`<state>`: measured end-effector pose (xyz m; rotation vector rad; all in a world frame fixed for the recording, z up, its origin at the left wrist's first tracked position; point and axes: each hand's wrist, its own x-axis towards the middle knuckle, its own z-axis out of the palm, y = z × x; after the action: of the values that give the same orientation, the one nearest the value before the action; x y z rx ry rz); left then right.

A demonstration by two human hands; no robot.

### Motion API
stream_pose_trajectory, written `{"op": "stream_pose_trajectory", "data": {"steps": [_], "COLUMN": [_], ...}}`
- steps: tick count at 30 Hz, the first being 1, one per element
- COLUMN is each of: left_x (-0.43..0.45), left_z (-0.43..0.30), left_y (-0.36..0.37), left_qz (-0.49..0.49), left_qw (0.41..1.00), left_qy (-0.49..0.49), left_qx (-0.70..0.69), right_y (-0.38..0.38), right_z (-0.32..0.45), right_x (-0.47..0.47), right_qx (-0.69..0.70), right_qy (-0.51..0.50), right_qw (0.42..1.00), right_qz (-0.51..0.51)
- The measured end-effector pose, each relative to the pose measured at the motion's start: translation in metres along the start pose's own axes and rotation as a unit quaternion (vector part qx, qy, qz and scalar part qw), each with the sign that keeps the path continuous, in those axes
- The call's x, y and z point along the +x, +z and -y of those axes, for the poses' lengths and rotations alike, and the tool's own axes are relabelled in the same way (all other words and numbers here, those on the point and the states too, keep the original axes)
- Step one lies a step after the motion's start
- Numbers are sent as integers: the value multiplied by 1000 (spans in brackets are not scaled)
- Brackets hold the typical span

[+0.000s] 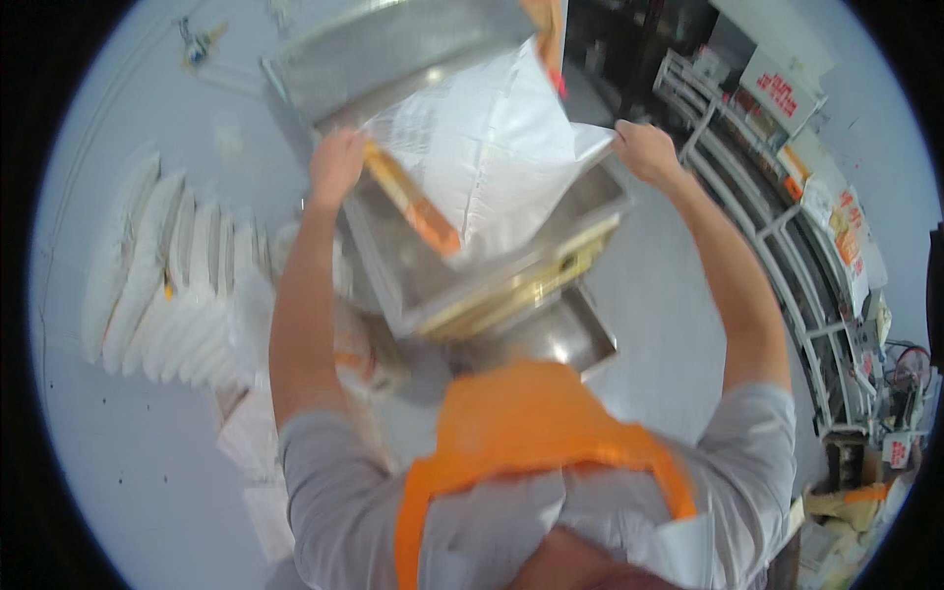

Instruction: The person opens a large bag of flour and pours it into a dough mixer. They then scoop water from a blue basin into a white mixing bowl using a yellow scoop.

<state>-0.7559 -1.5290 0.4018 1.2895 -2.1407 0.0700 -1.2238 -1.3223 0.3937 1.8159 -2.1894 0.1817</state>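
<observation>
A large white woven sack hangs spread between my two hands over a square metal hopper or tray. At its left corner my left hand is closed on the sack's edge, beside an orange printed strip. My right hand pinches the opposite corner, pulled out to the right. The sack's lower end sits inside the metal walls. Motion blur hides whether anything is in the sack or coming out of it.
Behind the sack stands a raised metal panel. A lower metal tray lies nearer my orange apron. Filled white sacks are stacked at the left. A white metal rack with boxes and bags runs along the right.
</observation>
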Motion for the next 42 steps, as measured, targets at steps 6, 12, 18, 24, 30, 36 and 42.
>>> {"op": "stream_pose_trajectory", "data": {"steps": [6, 12, 18, 24, 30, 36, 42], "left_x": [24, 17, 48, 31, 46, 32, 18], "left_z": [1, -33, -20, -61, -59, -73, -114], "left_y": [-16, 2, -2, -3, -16, 3, -13], "left_qz": [-99, -54, -206, -121, -143, -99, -74], "left_qw": [993, 992, 977, 990, 986, 993, 988], "left_qy": [-36, 85, 35, 75, 81, 65, 132], "left_qx": [-59, 73, -36, -19, -18, 12, 41], "right_y": [-68, -8, -57, -33, -34, -36, -7], "right_z": [-18, -36, -39, -42, -52, -51, -56], "right_x": [1, -7, -23, -33, -41, -53, -61], "right_qx": [351, 16, 301, 71, 164, 183, 76], "right_qy": [21, -6, 76, 95, 31, 102, 74], "right_qw": [896, 987, 881, 983, 952, 957, 994], "right_qz": [-270, -161, -358, -142, -256, -200, -29]}}
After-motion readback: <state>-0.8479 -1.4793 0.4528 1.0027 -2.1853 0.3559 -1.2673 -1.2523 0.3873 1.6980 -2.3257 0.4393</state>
